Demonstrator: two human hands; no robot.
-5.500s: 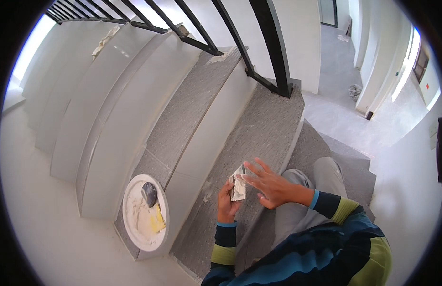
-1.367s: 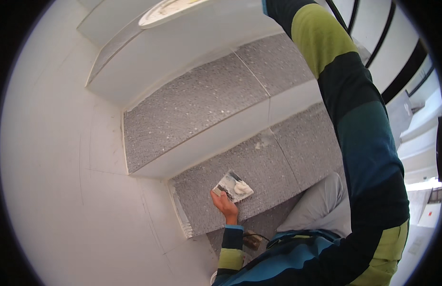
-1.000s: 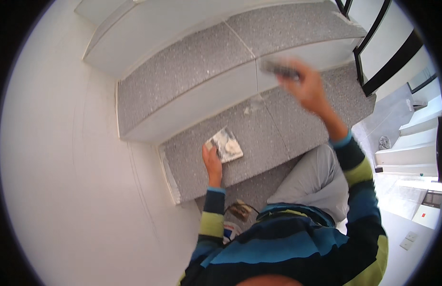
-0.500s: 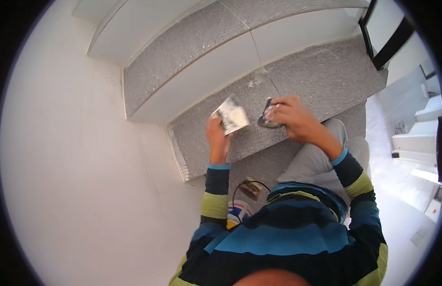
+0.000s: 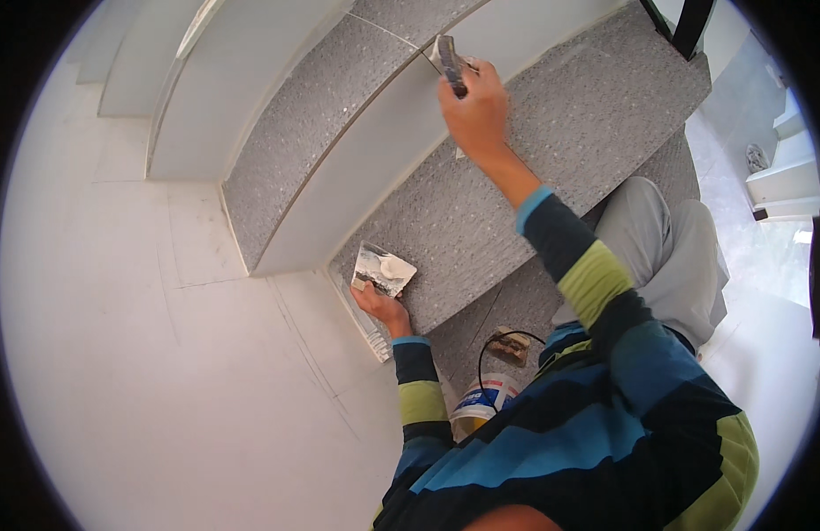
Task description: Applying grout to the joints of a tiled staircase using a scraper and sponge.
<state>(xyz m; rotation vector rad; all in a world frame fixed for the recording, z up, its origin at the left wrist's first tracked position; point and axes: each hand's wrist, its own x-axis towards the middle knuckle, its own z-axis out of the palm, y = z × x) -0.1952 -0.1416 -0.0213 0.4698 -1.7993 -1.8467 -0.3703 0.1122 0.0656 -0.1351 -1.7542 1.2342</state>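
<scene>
My left hand [image 5: 383,310] is closed on a wide, flat metal scraper [image 5: 369,264] low over the left end of the grey step. A lump of cream-white putty [image 5: 393,267] lies on its face, with dark smears around it. Stretched out ahead, my right hand [image 5: 477,108] grips a dark putty knife [image 5: 450,67]. Its whitish edge is at the seam in the pale riser [image 5: 401,119], just under the lip of the upper tread [image 5: 330,111]. Whether the blade touches the seam I cannot tell.
The speckled grey step [image 5: 573,115] runs beneath both arms. A white bucket [image 5: 493,389] with a black handle and a brown, block-like piece [image 5: 510,346] are close to my body. A white wall [image 5: 197,354] bounds the left; a black railing post [image 5: 690,31] stands far right.
My right hand has moved forward from above the step to the riser seam, carrying the putty knife. The scraper in my left hand is now lower and further left, away from the knife.
</scene>
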